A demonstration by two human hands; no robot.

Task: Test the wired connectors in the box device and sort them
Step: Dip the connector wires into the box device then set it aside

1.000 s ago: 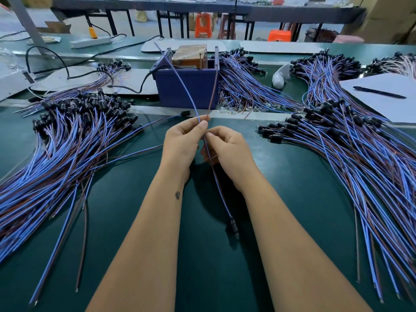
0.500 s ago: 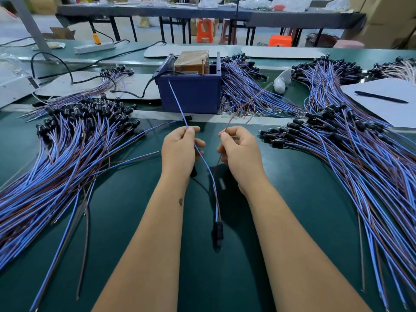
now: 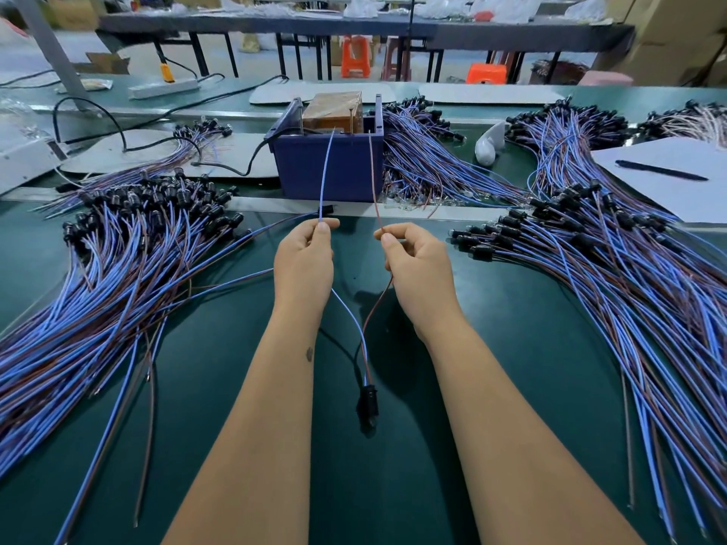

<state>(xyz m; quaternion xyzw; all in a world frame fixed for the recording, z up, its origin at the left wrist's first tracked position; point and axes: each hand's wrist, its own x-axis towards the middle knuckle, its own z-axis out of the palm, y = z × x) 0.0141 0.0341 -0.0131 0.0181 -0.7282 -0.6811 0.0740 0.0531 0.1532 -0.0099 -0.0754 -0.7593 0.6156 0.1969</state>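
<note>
From the head view, my left hand (image 3: 305,261) pinches the blue wire (image 3: 325,175) and my right hand (image 3: 417,265) pinches the brown wire (image 3: 373,179), both tips reaching into the blue box device (image 3: 328,167); the black connector (image 3: 368,401) hangs between my forearms.

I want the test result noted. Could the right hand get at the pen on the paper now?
Probably not at once: the right hand pinches the brown wire; the pen lies uncovered far right.
</note>
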